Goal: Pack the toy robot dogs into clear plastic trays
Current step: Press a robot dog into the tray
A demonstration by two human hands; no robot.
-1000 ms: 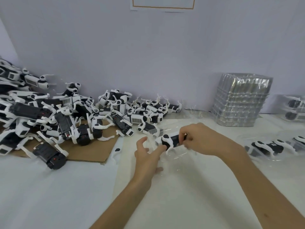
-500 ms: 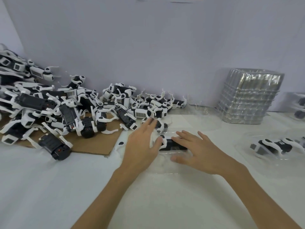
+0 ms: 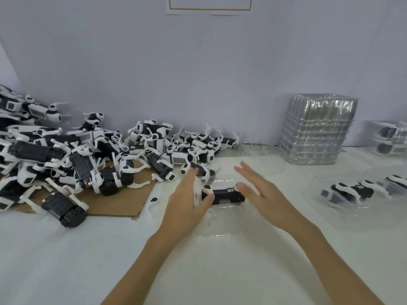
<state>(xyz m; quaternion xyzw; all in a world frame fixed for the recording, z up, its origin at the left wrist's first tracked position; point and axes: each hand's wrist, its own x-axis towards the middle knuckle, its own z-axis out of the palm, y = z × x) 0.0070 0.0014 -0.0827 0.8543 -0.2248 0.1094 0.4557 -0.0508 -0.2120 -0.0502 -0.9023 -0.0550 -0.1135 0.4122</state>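
The left hand [image 3: 187,208] lies flat with its fingers nearly straight, pressing on the left end of the clear tray [image 3: 215,232], with its thumb against the toy dog [image 3: 226,195]. The right hand [image 3: 264,194] is spread wide and holds nothing; it is blurred, so I cannot tell whether it touches the dog's right end. The dog lies in the tray between both hands, long axis running left to right; which end is its head is unclear. A pile of dogs [image 3: 88,155] sits left of the left hand, and a stack of trays [image 3: 317,133] beyond the right.
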